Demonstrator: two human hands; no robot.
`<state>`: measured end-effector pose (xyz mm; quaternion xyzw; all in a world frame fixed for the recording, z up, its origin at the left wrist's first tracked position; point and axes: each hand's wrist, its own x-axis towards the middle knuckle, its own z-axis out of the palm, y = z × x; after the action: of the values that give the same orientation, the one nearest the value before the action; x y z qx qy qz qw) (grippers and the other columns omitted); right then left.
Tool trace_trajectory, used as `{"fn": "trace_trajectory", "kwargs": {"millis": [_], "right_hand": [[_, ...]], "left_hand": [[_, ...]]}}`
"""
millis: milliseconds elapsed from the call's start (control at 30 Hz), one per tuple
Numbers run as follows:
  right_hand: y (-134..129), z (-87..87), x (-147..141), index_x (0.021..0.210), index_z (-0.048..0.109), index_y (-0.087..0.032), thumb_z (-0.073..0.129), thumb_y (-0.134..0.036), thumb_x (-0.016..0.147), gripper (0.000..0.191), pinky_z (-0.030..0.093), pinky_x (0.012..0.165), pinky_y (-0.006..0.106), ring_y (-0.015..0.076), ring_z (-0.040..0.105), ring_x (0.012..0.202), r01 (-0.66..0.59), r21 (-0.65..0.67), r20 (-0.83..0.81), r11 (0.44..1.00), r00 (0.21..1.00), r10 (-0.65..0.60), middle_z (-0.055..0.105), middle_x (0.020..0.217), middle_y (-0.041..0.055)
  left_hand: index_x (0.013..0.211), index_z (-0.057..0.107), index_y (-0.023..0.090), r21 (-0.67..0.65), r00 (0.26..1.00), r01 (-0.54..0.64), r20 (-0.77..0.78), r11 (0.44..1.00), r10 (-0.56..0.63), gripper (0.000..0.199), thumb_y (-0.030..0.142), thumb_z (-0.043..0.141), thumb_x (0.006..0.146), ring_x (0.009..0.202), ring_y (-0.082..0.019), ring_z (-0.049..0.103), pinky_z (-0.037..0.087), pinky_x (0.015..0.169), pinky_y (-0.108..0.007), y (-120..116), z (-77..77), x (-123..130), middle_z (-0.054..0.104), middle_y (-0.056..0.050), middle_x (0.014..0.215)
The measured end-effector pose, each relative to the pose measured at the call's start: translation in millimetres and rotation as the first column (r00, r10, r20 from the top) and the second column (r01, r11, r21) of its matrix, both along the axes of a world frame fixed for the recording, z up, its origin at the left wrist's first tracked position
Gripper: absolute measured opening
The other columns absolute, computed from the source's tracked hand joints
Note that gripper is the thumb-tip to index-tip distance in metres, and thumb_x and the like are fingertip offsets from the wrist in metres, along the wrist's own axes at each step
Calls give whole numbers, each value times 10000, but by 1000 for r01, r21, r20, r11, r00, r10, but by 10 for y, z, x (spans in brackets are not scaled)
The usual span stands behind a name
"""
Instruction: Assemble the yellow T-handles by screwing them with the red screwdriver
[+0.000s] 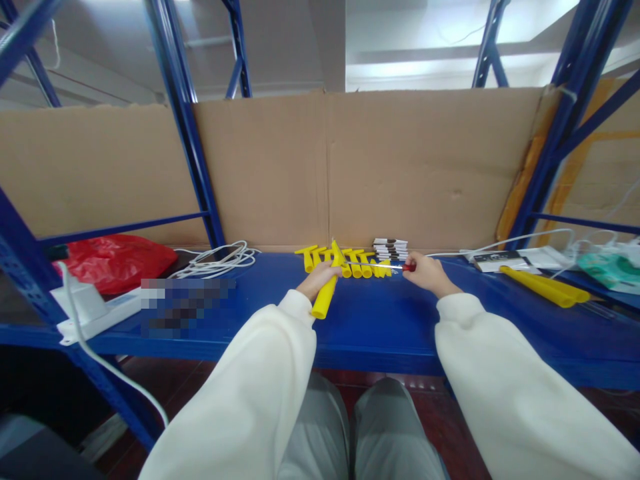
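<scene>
My left hand (317, 279) is closed around a yellow scraper-like tool with a tubular handle (326, 298), its handle end pointing down toward me. In my right hand (426, 273) is a screwdriver (410, 267) with a red handle. Its thin metal shaft runs leftward to the upper part of the yellow tool; the exact contact of the tip is too small to make out. Behind my hands lies a row of several similar yellow T-shaped tools (367, 269). Small yellow pieces (384, 269) sit at the right end of that row.
A stack of small white-and-dark packets (391, 249) stands by the cardboard wall (390, 167). On the right lie yellow tubes (543, 287) and a green packet (613, 269). A red plastic bag (117, 260), coiled white cable (220, 261) and power strip (103, 320) occupy the left.
</scene>
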<state>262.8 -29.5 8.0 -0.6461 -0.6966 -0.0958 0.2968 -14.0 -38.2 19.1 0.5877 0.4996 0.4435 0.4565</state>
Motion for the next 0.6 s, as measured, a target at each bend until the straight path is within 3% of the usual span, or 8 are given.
{"fn": "trace_trajectory", "kwargs": {"millis": [167,600], "right_hand": [[-25,1,-16,796,546,-243,571,-212,699,105,386,719,312,239,673,791,-21,56,49,998,999,19,722,768,25],[-68,22,-75,859,573,-228,565,-176,748,123,378,682,292,232,670,773,-69,54,166,996,984,60,727,824,55]], "left_hand": [[682,575,168,-6,993,-2,-119,1000,1,46,153,579,639,522,-134,490,394,525,-246,-3,0,-3,522,5,595],[654,571,165,67,972,-23,-230,997,38,27,148,584,670,592,-149,508,346,540,-247,32,-22,-19,536,-10,632]]}}
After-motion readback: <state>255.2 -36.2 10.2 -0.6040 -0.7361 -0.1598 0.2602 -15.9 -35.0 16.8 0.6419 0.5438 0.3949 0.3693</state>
